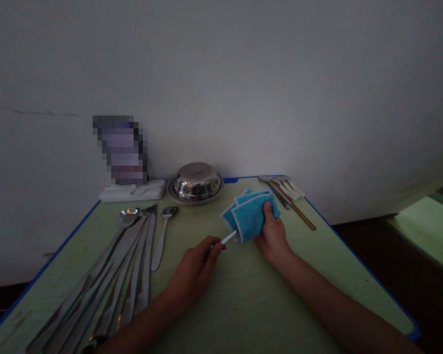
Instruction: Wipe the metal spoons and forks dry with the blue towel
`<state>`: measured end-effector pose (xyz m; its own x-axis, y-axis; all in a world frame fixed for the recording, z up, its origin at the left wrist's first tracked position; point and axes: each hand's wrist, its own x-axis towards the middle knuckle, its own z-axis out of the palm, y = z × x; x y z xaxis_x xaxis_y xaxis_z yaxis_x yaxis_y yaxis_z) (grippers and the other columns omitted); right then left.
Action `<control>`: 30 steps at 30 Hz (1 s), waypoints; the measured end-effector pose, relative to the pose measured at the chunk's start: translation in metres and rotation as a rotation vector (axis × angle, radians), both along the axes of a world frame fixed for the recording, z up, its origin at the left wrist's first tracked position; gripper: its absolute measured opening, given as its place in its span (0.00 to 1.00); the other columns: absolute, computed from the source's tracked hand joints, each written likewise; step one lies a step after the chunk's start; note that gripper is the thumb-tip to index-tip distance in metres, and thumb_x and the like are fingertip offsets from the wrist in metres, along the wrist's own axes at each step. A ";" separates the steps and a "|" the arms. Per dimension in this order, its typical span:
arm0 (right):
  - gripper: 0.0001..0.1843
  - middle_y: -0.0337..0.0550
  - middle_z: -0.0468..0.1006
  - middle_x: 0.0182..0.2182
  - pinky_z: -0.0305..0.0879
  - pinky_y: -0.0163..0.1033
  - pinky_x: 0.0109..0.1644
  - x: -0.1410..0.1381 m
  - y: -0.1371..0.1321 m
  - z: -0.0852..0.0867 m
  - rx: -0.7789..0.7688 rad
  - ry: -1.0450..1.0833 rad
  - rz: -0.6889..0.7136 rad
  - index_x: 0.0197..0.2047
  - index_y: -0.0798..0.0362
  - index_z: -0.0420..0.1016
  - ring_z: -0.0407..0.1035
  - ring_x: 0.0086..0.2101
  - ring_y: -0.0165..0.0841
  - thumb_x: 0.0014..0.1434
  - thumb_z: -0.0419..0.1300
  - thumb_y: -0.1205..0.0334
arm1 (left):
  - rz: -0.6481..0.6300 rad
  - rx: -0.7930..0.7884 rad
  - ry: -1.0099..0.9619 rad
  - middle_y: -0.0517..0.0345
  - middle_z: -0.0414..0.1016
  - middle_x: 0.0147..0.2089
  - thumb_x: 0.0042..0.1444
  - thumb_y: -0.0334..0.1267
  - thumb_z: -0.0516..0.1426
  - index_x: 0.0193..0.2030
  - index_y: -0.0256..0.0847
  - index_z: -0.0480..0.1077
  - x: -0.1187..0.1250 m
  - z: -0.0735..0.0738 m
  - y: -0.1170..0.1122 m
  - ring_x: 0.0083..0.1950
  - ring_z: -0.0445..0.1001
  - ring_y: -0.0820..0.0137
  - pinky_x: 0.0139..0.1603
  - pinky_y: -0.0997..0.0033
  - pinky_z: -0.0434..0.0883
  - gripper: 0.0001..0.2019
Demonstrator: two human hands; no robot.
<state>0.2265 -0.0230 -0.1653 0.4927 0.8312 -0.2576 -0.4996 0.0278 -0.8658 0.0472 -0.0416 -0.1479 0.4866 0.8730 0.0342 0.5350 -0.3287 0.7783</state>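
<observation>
- Two hands are busy over the green table (243, 305), both mine.
- My left hand (197, 268) pinches the white handle (228, 239) of a utensil, thumb and fingertips closed tight on it.
- My right hand (273, 238) is wrapped around a folded blue cloth (251, 216), thumb on top; the cloth covers the utensil's far end, so I cannot tell what kind it is.
- Cloth and handle sit near the table's middle.
- Long steel cutlery (125, 265) lies in a row to my left, a steel bowl (196, 182) stands by the wall, and a small pile of utensils (284, 191) lies beyond the cloth.
</observation>
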 end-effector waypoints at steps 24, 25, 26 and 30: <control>0.15 0.41 0.78 0.30 0.65 0.39 0.36 0.013 0.030 0.149 0.350 -0.683 0.277 0.34 0.56 0.77 0.70 0.30 0.34 0.44 0.65 0.54 | 0.065 0.272 -0.056 0.67 0.59 0.21 0.57 0.46 0.51 0.36 0.40 0.67 -0.073 0.157 0.060 0.20 0.57 0.78 0.19 0.81 0.56 0.12; 0.15 0.41 0.78 0.30 0.65 0.38 0.36 0.013 0.026 0.160 0.369 -0.866 0.293 0.36 0.54 0.77 0.70 0.32 0.35 0.47 0.63 0.54 | 0.131 0.314 -0.074 0.67 0.60 0.20 0.57 0.46 0.51 0.36 0.40 0.67 -0.079 0.167 0.058 0.20 0.57 0.79 0.18 0.81 0.57 0.11; 0.14 0.40 0.78 0.31 0.65 0.38 0.37 0.013 0.022 0.168 0.383 -1.011 0.331 0.37 0.52 0.77 0.70 0.33 0.35 0.50 0.62 0.53 | 0.194 0.345 -0.093 0.67 0.61 0.20 0.57 0.46 0.52 0.37 0.40 0.67 -0.084 0.173 0.055 0.20 0.58 0.79 0.19 0.81 0.58 0.11; 0.14 0.39 0.78 0.37 0.65 0.35 0.37 0.016 0.006 0.182 0.368 -1.318 0.505 0.43 0.47 0.74 0.71 0.35 0.33 0.55 0.56 0.52 | 0.235 0.343 -0.072 0.63 0.70 0.24 0.57 0.45 0.51 0.35 0.40 0.70 -0.097 0.175 0.043 0.20 0.63 0.77 0.20 0.80 0.64 0.11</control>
